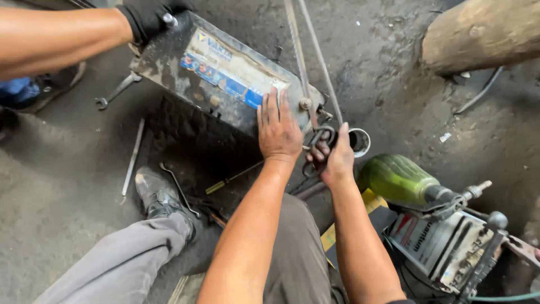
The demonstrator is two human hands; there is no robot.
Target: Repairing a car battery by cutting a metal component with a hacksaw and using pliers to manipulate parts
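Now steadying: my left hand (pixel 277 130) lies flat on the battery (pixel 222 76); right hand (pixel 336 159) clamped on pliers (pixel 316 147) beside it. A co-worker's gloved hand (pixel 149 19) grips the far end.

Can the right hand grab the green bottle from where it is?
Probably yes. The right hand is gripping a metal clamp by the battery, and the green bottle lies just beside that wrist with nothing between them. It would have to let go first.
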